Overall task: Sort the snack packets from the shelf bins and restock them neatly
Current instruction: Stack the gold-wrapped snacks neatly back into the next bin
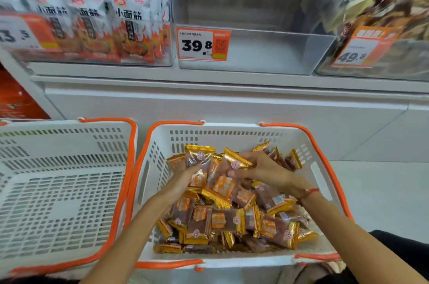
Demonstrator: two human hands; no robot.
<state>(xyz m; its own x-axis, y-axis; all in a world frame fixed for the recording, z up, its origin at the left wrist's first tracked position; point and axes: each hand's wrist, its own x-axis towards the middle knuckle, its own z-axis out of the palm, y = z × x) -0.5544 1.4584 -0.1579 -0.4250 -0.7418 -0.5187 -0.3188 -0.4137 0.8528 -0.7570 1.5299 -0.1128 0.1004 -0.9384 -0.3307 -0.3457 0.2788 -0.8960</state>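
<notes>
as glossy foil packets (232, 204) crinkle, both hands (185, 181) clutch them.

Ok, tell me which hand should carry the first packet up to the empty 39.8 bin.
Probably the right hand: it already pinches a gold-edged packet lifted off the pile, under the clear bin. The left hand also holds one, lower.

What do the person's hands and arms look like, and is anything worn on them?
Both forearms are bare, with no sleeves or gloves showing. The left hand wears nothing visible. The right hand has a thin red string bracelet around its wrist.
</notes>
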